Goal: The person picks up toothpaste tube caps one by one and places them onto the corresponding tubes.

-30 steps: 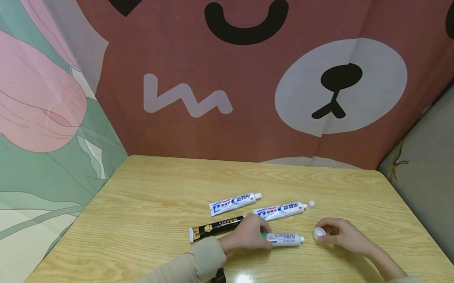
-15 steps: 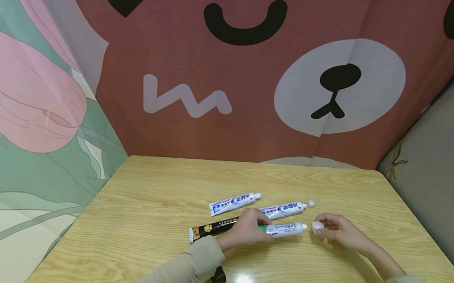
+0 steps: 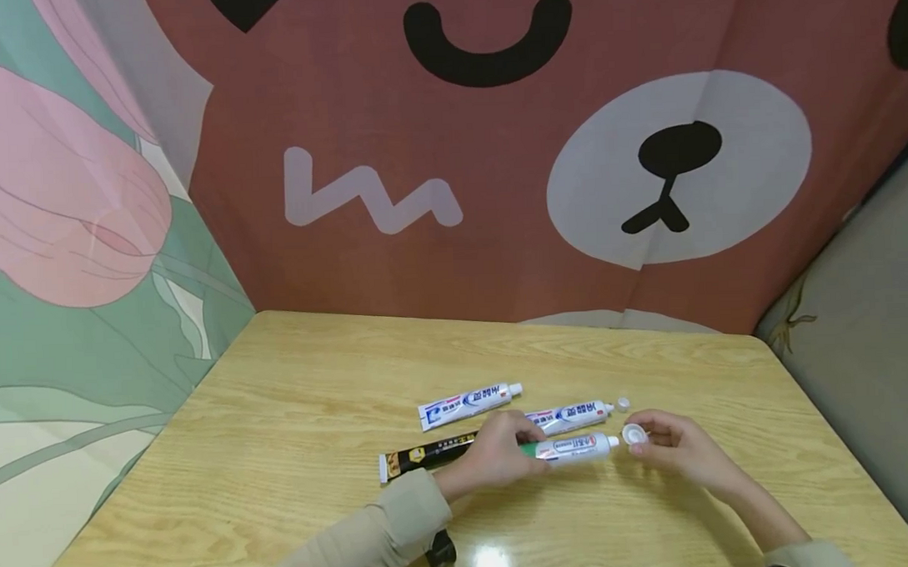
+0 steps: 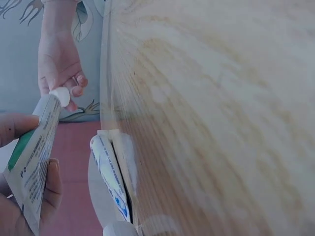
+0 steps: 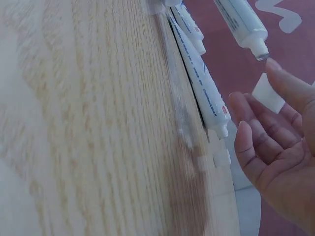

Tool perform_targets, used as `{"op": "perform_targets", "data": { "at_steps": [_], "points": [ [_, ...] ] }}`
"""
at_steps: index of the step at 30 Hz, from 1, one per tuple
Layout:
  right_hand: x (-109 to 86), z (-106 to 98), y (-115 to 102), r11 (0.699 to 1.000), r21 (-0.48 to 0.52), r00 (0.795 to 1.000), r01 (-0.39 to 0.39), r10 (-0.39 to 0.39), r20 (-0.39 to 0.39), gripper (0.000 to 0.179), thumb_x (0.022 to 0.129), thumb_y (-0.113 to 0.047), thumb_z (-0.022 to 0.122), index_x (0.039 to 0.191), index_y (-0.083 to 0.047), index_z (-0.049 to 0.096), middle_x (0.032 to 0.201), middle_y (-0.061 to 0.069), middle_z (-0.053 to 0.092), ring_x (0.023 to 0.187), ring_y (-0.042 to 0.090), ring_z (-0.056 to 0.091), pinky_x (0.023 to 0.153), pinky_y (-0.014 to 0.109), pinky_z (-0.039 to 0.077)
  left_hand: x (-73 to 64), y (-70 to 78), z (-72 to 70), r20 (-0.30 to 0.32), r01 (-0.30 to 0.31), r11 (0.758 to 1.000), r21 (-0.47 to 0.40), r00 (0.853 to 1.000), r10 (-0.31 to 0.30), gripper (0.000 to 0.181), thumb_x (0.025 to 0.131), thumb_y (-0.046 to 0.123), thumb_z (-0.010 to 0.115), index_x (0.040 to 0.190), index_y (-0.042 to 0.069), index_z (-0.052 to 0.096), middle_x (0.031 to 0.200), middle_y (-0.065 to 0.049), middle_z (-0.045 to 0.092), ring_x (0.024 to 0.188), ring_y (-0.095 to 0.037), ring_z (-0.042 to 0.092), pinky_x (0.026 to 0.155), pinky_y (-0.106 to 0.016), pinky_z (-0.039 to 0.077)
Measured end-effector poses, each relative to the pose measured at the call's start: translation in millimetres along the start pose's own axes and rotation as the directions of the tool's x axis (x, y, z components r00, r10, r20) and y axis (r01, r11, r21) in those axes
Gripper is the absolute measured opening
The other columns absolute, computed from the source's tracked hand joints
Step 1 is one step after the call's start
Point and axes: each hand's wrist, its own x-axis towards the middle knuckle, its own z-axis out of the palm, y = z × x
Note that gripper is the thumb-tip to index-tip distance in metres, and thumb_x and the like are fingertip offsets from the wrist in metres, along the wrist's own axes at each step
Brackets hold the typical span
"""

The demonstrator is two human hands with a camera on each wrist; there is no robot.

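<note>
My left hand [image 3: 501, 450] grips a white and green toothpaste tube [image 3: 580, 448] around its body, its bare nozzle pointing right. In the left wrist view the fingers hold this tube clear of the table. My right hand [image 3: 685, 452] pinches a white cap [image 3: 634, 435] between thumb and fingers, its hollow side turned toward the head camera. Only a small gap parts cap and nozzle [image 5: 259, 51] in the right wrist view. Just behind the held tube lies a white and blue toothpaste tube [image 3: 575, 415], uncapped, with a small white cap [image 3: 623, 403] off its end.
A second white and blue toothpaste tube [image 3: 469, 405] lies farther back, a white tip at its end. Partly behind the left hand is a black toothpaste tube [image 3: 422, 456]. A black object [image 3: 441, 551] sits by the left sleeve on the wooden table [image 3: 314, 363].
My left hand has lifted the white and green tube and shifted it slightly back and right. The cap in my right hand has moved back too, closer to the nozzle.
</note>
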Motion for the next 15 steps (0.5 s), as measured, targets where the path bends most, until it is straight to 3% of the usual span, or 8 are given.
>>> {"op": "perform_targets", "data": {
  "at_steps": [15],
  "points": [
    [8.5, 10.2, -18.2, 0.999, 0.045, 0.999, -0.011, 0.009, 0.049, 0.039, 0.079, 0.003, 0.065, 0.109, 0.021, 0.046, 0.093, 0.003, 0.063, 0.083, 0.01, 0.061, 0.067, 0.03, 0.053, 4.3, 1.6, 5.9, -0.048, -0.043, 0.999, 0.027, 0.998, 0.045, 0.021, 0.058, 0.008, 0.082, 0.076, 0.006, 0.071, 0.069, 0.01, 0.055, 0.061, 0.002, 0.047, 0.056, -0.013, 0.043]
  ]
}}
